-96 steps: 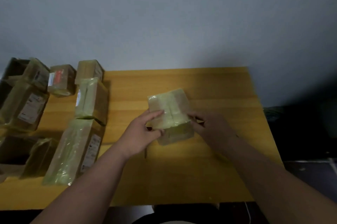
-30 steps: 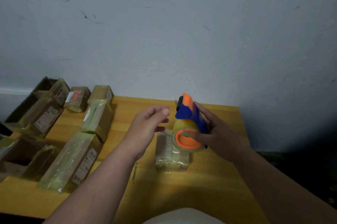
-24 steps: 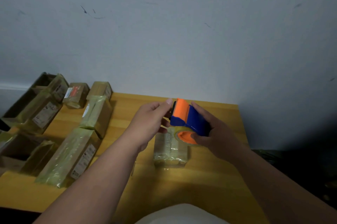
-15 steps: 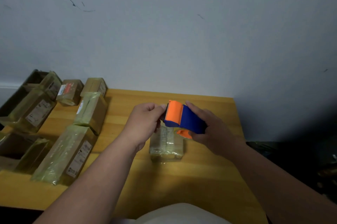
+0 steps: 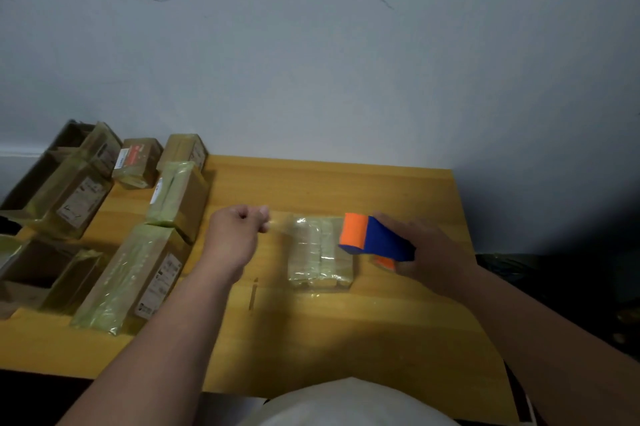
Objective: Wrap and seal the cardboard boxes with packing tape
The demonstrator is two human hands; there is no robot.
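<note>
Head view: the left hand (image 5: 235, 235) pinches what looks like a clear tape strip (image 5: 282, 227), blurred, drawn from the orange-and-blue tape dispenser (image 5: 372, 240) gripped by the right hand (image 5: 433, 252), above the small tape-wrapped cardboard box (image 5: 320, 252) on the yellow wooden table (image 5: 346, 321). Keep it taut; lower squarely across the top.

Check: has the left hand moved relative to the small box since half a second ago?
Yes. The left hand pulled leftward, away from the small box and dispenser.
</note>
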